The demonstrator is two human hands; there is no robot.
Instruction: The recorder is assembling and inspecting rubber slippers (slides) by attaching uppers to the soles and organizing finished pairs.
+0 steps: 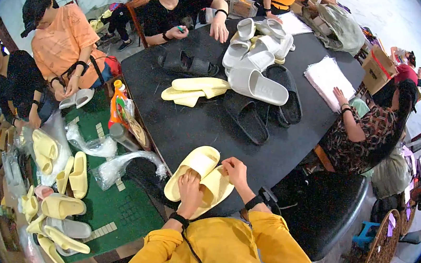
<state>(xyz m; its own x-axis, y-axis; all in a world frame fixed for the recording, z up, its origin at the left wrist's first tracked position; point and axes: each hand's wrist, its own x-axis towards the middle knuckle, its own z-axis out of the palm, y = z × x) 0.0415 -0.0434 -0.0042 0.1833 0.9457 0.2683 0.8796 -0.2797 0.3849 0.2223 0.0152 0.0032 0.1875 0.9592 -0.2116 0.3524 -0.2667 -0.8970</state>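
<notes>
Holding pale yellow slippers (200, 175) | left hand (191, 187) | right hand (235, 170) | black table (196, 122)

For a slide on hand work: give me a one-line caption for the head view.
Both hands, left and right, hold a pair of pale yellow slippers at the black table edge.

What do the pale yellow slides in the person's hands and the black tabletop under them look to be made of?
The pale yellow slides, held by the left hand and right hand, look like moulded foam or soft rubber: thick, one-piece, seamless, with a matte surface. The black tabletop looks like a smooth matte covering, perhaps laminate or vinyl; its dull, even sheen leaves that open.
</notes>
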